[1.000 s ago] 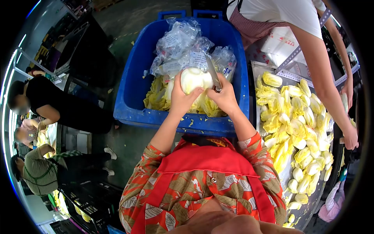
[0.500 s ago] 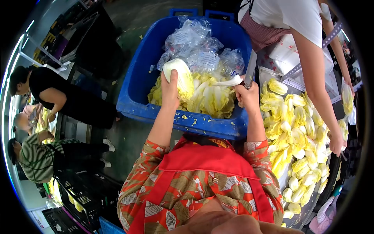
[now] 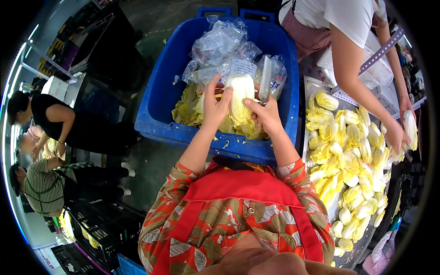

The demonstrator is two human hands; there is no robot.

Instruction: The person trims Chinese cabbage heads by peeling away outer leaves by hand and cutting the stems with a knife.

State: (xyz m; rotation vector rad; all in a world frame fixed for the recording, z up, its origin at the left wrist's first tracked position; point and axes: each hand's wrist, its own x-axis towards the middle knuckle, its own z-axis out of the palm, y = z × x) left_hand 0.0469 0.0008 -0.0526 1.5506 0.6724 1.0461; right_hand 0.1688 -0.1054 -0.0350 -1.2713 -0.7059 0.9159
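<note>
A pale napa cabbage [image 3: 240, 91] stands upright over the blue bin, its white base up and yellow leaf ends down. My left hand [image 3: 216, 105] grips it from the left side. On the other side, my right hand [image 3: 266, 114] is closed around a knife [image 3: 266, 77] whose blade points up. The right thumb and fingers also touch the cabbage's edge. Loose yellow outer leaves [image 3: 187, 104] lie in the blue bin [image 3: 149, 105] beneath my hands. Crumpled clear plastic bags [image 3: 219, 48] fill its far part.
At right, a metal table [image 3: 311, 85] carries many heaped cabbages [image 3: 350, 160]. A co-worker in a white shirt [image 3: 350, 18] leans over it, handling a cabbage [image 3: 409, 128]. Two other people work at a counter on the left, near black crates [image 3: 101, 224].
My left hand has moved right with the cabbage, now more upright. My right hand has come in to touch it, still holding the knife. A leaf near the knife is no longer there.
</note>
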